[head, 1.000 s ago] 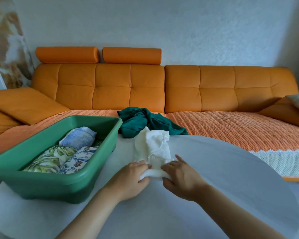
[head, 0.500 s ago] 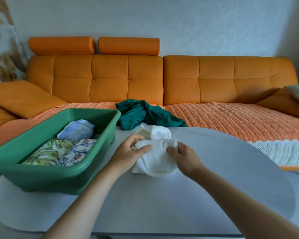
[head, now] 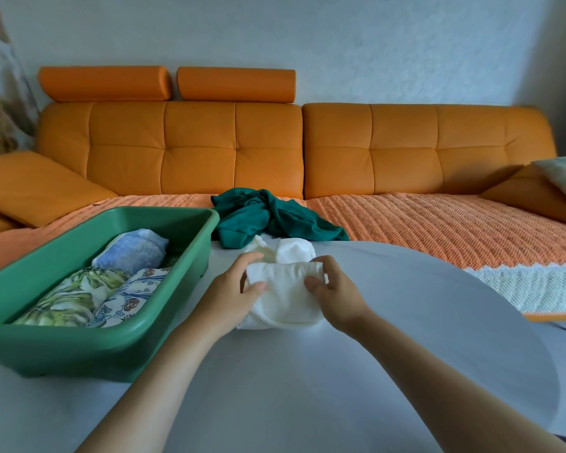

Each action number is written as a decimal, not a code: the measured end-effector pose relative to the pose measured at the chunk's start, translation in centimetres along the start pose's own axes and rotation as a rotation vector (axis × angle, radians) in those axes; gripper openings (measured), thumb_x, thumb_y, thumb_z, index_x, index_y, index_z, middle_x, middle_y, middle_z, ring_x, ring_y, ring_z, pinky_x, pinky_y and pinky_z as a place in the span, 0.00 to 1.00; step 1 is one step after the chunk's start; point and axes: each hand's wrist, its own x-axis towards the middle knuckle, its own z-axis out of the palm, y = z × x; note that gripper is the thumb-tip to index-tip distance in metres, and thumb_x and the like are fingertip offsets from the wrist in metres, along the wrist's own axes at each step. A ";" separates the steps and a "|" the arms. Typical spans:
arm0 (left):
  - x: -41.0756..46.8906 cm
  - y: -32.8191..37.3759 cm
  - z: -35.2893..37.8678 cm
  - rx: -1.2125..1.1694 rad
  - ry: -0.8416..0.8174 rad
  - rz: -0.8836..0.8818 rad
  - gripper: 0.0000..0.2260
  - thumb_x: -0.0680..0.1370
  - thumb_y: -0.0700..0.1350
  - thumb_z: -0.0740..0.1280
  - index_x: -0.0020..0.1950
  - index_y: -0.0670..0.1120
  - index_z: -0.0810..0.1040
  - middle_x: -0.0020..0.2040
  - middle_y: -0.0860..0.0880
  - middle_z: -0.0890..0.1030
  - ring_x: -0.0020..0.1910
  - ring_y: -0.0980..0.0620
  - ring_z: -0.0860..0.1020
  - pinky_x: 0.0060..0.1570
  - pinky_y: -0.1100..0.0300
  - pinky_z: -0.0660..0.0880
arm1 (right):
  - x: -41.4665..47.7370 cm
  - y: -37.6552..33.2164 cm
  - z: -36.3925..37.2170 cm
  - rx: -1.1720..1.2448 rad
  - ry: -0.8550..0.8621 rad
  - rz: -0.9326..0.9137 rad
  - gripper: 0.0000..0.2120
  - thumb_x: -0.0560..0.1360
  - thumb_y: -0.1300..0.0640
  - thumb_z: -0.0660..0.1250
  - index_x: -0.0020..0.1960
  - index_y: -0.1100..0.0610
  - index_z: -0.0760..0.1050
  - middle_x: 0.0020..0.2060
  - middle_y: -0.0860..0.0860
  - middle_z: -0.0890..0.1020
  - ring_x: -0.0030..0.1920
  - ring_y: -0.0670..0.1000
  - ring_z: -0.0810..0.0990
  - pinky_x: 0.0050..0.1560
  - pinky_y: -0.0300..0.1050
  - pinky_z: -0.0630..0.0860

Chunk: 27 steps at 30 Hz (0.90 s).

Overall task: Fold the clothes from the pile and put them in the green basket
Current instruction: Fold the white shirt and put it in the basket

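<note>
Rolled up from its near edge since a moment ago, the white waffle-textured garment point(head: 283, 299) sits on the pale oval table point(head: 406, 322), pinched by left hand point(head: 232, 297) and right hand point(head: 339, 297), seemingly almost ready for the green plastic basket point(head: 79, 351) at nine o'clock.

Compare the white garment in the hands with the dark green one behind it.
The white garment is partly folded; the dark green garment lies crumpled. The white garment is gripped by the left hand and right hand; the dark green garment is untouched. Both are outside the green basket.
</note>
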 end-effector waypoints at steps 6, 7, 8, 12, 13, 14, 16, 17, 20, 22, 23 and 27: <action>-0.8 1.7 0.1 0.322 -0.165 0.315 0.34 0.76 0.51 0.68 0.80 0.56 0.58 0.77 0.57 0.61 0.77 0.55 0.55 0.75 0.59 0.51 | -0.5 -0.2 -0.5 -0.180 -0.211 -0.061 0.26 0.71 0.43 0.57 0.68 0.40 0.73 0.56 0.47 0.78 0.59 0.51 0.74 0.64 0.51 0.70; -0.8 1.6 0.1 0.337 -0.236 0.257 0.38 0.75 0.55 0.69 0.81 0.55 0.54 0.78 0.58 0.57 0.78 0.57 0.51 0.74 0.61 0.48 | -0.5 -0.3 -0.6 -0.319 -0.254 -0.109 0.29 0.69 0.40 0.54 0.69 0.40 0.74 0.55 0.48 0.79 0.62 0.51 0.73 0.66 0.50 0.66; -0.7 1.4 -0.1 0.357 -0.292 0.226 0.41 0.74 0.60 0.71 0.81 0.55 0.53 0.79 0.59 0.54 0.78 0.59 0.48 0.74 0.61 0.47 | -0.6 -0.5 -0.6 -0.405 -0.284 -0.159 0.32 0.68 0.39 0.52 0.70 0.42 0.74 0.57 0.49 0.78 0.65 0.51 0.70 0.68 0.48 0.63; -0.4 1.2 -0.3 0.398 -0.429 0.226 0.38 0.70 0.69 0.69 0.77 0.59 0.64 0.80 0.61 0.51 0.77 0.65 0.43 0.78 0.55 0.46 | -0.7 -1.0 -0.9 -0.282 -0.428 -0.169 0.23 0.72 0.46 0.59 0.66 0.43 0.78 0.60 0.47 0.82 0.63 0.48 0.76 0.61 0.45 0.72; -0.5 1.4 -0.3 0.354 -0.450 0.180 0.36 0.70 0.69 0.70 0.75 0.59 0.66 0.78 0.64 0.54 0.76 0.65 0.46 0.78 0.56 0.50 | -0.6 -0.9 -0.9 -0.234 -0.450 -0.165 0.20 0.72 0.48 0.61 0.63 0.43 0.79 0.57 0.45 0.83 0.60 0.47 0.79 0.59 0.46 0.75; -0.6 1.3 -0.3 0.305 -0.450 0.122 0.33 0.70 0.69 0.70 0.72 0.60 0.69 0.75 0.67 0.60 0.76 0.64 0.53 0.76 0.56 0.56 | -0.5 -0.8 -0.8 -0.197 -0.441 -0.152 0.17 0.73 0.48 0.62 0.59 0.44 0.81 0.53 0.44 0.84 0.56 0.46 0.81 0.57 0.49 0.78; -0.6 0.9 -0.3 0.233 -0.405 0.020 0.29 0.67 0.73 0.69 0.63 0.60 0.75 0.61 0.66 0.75 0.64 0.60 0.73 0.64 0.55 0.72 | -0.3 -0.7 -0.5 -0.110 -0.354 -0.096 0.13 0.75 0.42 0.64 0.52 0.47 0.81 0.46 0.46 0.85 0.49 0.47 0.82 0.54 0.54 0.79; -0.5 0.7 -0.3 0.222 -0.367 -0.004 0.29 0.66 0.74 0.69 0.58 0.58 0.77 0.55 0.62 0.79 0.56 0.59 0.77 0.58 0.54 0.75 | -0.2 -0.7 -0.3 -0.080 -0.298 -0.060 0.15 0.76 0.39 0.63 0.49 0.49 0.81 0.44 0.47 0.84 0.47 0.49 0.82 0.53 0.55 0.80; -0.2 0.2 -0.4 0.153 -0.282 -0.058 0.23 0.70 0.71 0.68 0.52 0.54 0.79 0.46 0.53 0.82 0.45 0.55 0.79 0.47 0.56 0.76 | 0.2 -1.0 0.7 -0.070 -0.160 0.018 0.19 0.80 0.40 0.62 0.47 0.55 0.79 0.43 0.52 0.83 0.46 0.53 0.81 0.48 0.53 0.78; 0.1 -0.1 -0.6 0.063 -0.267 -0.102 0.16 0.73 0.66 0.70 0.49 0.56 0.79 0.44 0.55 0.83 0.43 0.57 0.80 0.44 0.60 0.75 | 0.5 -1.3 1.4 -0.107 -0.088 0.042 0.18 0.80 0.41 0.62 0.47 0.56 0.78 0.41 0.52 0.82 0.43 0.53 0.80 0.42 0.50 0.76; 0.3 -0.4 -0.7 0.024 -0.265 -0.122 0.13 0.73 0.64 0.70 0.50 0.58 0.79 0.47 0.57 0.82 0.46 0.59 0.80 0.47 0.61 0.75 | 0.8 -1.4 1.7 -0.136 -0.059 0.053 0.17 0.80 0.42 0.62 0.47 0.56 0.78 0.41 0.51 0.82 0.42 0.51 0.79 0.40 0.48 0.74; 1.0 -1.9 -0.5 -0.120 -0.211 -0.132 0.15 0.74 0.57 0.74 0.59 0.64 0.75 0.59 0.60 0.78 0.60 0.61 0.76 0.63 0.58 0.72 | 2.1 -1.6 2.1 -0.216 0.007 0.101 0.16 0.77 0.41 0.66 0.51 0.54 0.77 0.43 0.49 0.80 0.46 0.53 0.78 0.44 0.49 0.76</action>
